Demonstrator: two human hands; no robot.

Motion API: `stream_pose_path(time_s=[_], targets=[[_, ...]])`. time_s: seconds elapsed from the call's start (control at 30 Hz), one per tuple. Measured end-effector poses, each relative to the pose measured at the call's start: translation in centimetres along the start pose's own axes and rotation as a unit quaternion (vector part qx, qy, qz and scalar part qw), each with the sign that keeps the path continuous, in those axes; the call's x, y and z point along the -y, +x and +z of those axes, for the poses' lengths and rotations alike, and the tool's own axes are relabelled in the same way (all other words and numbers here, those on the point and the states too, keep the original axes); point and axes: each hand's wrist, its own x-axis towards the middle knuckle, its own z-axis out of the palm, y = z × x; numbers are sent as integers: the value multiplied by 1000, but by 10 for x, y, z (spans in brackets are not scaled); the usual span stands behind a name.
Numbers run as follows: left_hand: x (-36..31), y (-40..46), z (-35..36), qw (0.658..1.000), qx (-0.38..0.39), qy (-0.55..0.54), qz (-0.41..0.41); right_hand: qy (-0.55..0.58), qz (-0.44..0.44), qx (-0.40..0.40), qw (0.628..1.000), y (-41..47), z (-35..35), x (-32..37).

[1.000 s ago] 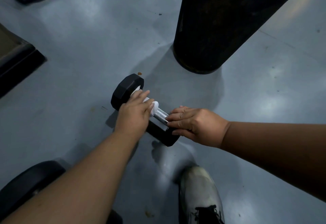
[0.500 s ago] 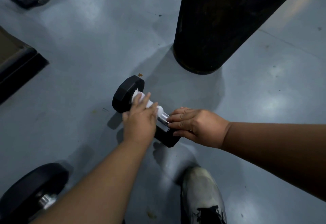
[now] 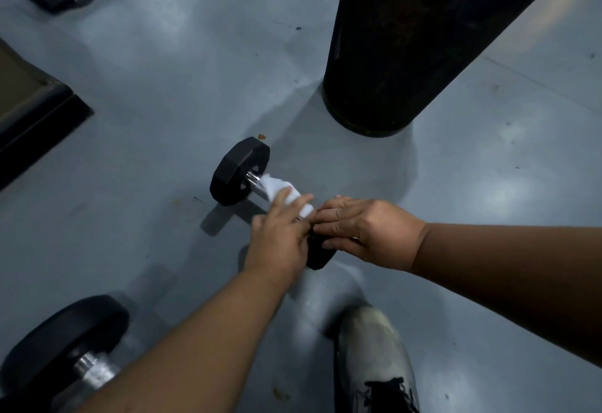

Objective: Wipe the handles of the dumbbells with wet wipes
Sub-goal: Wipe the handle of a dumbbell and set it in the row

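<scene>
A small black hex dumbbell (image 3: pixel 239 171) lies on the grey floor, its chrome handle running down to the right. A white wet wipe (image 3: pixel 277 186) is wrapped around the handle. My left hand (image 3: pixel 280 240) grips the wipe on the handle near the close end. My right hand (image 3: pixel 361 227) rests over the near head (image 3: pixel 317 258) of the dumbbell with its fingers curled on it. A bare stretch of chrome shows by the far head.
A second, larger dumbbell (image 3: pixel 65 344) lies at the lower left beside my left forearm. A black cylindrical punching bag (image 3: pixel 407 44) hangs behind the dumbbell. A dark bench edge (image 3: pixel 35 109) is at the left. My shoe (image 3: pixel 374 357) stands below my hands.
My left hand has slid with the wipe along the handle from the far head toward the near head, baring chrome at the far end. My right hand has stayed put.
</scene>
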Motion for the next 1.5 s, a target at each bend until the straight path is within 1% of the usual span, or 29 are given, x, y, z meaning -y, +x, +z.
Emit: stream_pose_path(time_s=[0.07, 0.13, 0.17, 0.23, 0.3, 0.33, 0.37, 0.43, 0.5, 0.53, 0.57, 0.63, 0.7, 0.73, 0.83, 0.87, 0.93, 1.13, 1.17, 1.2, 1.27, 1.33, 1.37, 1.4, 1.47, 1.5], targets=[[5, -2, -3, 998, 21, 17, 62, 4, -1, 2, 1000, 0, 1, -1], [21, 8, -12, 995, 25, 39, 90, 8, -1, 0, 1000, 1, 0, 0], [31, 14, -18, 996, 15, 38, 78, 8, -3, -1, 1000, 1, 0, 1], [44, 25, -25, 1000, -25, -7, 4, 5, -4, 0, 1000, 2, -1, 2], [35, 25, -21, 996, -47, -36, -65, 1, -2, 0, 1000, 3, -2, 3], [23, 20, -14, 995, -44, -40, -76, 1, 0, -2, 1000, 3, -2, 3], [11, 14, -7, 996, -32, -46, -63, 2, 1, -6, 1000, 2, -2, 4], [-4, 3, 1, 998, -10, -54, 11, 4, 0, -8, 1000, 0, -1, 3], [9, 7, -6, 996, 8, -35, 83, 8, -1, -3, 1000, 1, -2, 2], [21, 13, -10, 994, 6, -25, 104, 9, 0, -1, 1000, 2, -2, 2], [35, 19, -14, 995, -1, -23, 101, 8, 0, -1, 1000, 3, -2, 2], [50, 28, -22, 997, -36, -68, 21, 7, -1, -4, 1000, 3, -2, 2], [42, 27, -18, 993, -58, -99, -38, 5, -2, -5, 1000, 3, -3, 3], [30, 23, -13, 993, -57, -99, -38, 4, -1, -3, 1000, 2, -3, 3], [1, 7, 2, 993, -20, -107, 37, 5, -1, -4, 1000, 2, -3, 2], [1, 6, 3, 993, -7, -109, 43, 6, -1, -3, 1000, 2, -2, 1], [8, 9, 2, 994, -5, -96, 46, 11, 1, 2, 1000, 2, -3, -2], [16, 29, -10, 993, 45, 4, 105, 37, 43, 22, 998, -2, -17, -22], [19, 37, -12, 994, 45, 9, 101, 38, 66, 23, 997, -4, -21, -28], [23, 45, -13, 996, 45, 10, 80, 36, 96, 23, 994, -7, -26, -33], [30, 57, -12, 999, 52, -4, 3, 22, 165, 28, 986, -12, -36, -43], [27, 61, -6, 998, 36, -31, -49, 6, 191, 32, 981, -10, -41, -41], [19, 61, -3, 997, 29, -49, -55, -10, 179, 23, 984, -5, -41, -37], [8, 59, 1, 997, 34, -59, -44, -29, 147, 9, 989, 0, -38, -30], [-9, 50, 8, 994, 77, -81, -13, -41, 77, -11, 996, 6, -29, -18], [-11, 44, 6, 991, 87, -100, 6, -36, 60, -3, 998, 6, -22, -15]])
